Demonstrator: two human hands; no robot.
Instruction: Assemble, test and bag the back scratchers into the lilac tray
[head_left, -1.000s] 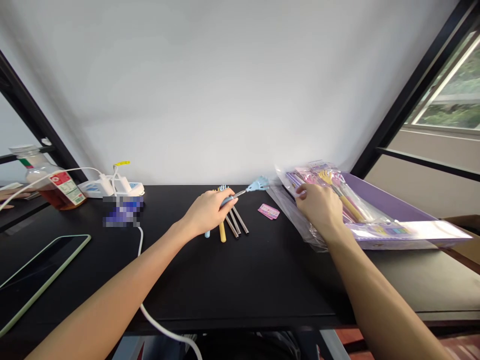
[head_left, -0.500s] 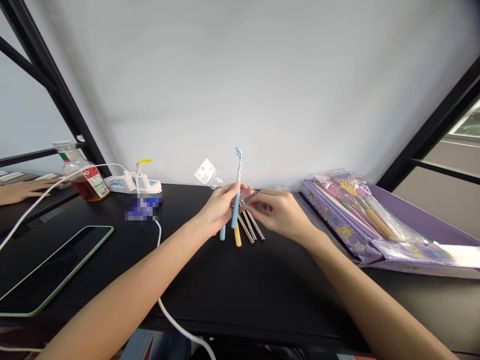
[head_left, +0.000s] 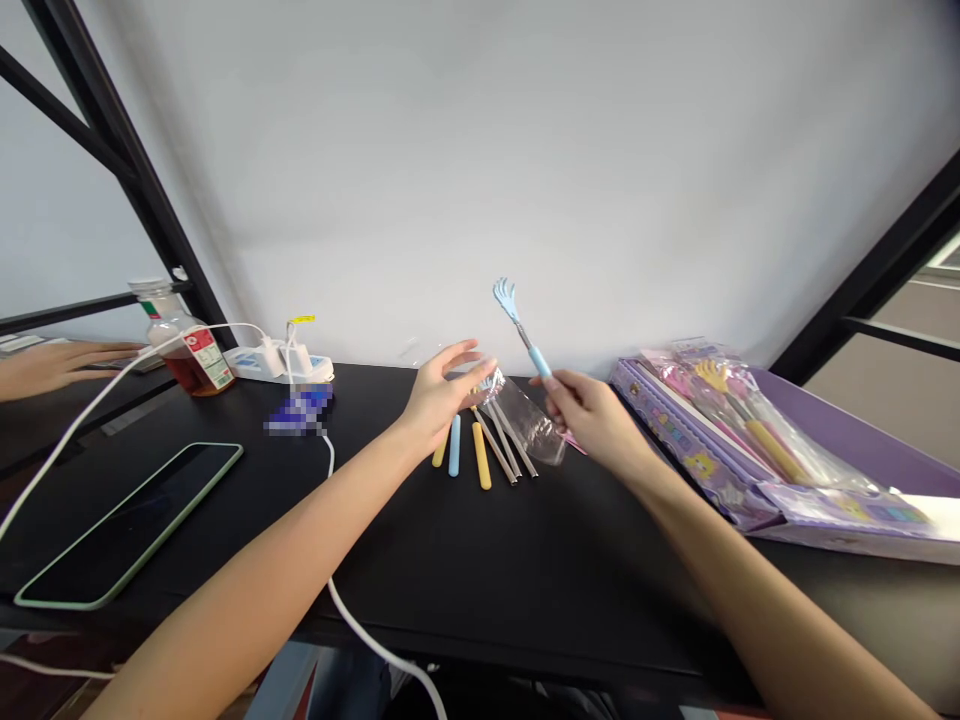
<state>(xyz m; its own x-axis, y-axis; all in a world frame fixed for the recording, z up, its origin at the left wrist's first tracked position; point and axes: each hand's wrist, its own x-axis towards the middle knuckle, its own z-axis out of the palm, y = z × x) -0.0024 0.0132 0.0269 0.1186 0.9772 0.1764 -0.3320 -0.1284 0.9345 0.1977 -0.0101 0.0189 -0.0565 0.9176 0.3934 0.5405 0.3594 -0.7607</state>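
While right fingers (head_left: 559,382) pinch blue back scratcher (head_left: 523,325), claw (head_left: 506,297) tilts up-left; left fingers (head_left: 459,355) spread.

The blue back scratcher (head_left: 514,308) has passed from the left hand (head_left: 444,395) to the right hand (head_left: 589,418), and now tilts. The left hand has opened, and a clear plastic sleeve (head_left: 528,422) now sits between the hands.

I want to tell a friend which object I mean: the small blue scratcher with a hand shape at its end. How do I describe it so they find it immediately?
On the black desk, look at the middle, where two hands reach forward. The right hand holds up a back scratcher with a pale blue, hand-shaped head and a metal shaft. It alone is raised in the air, while the blue handle and yellow handle lie flat below.
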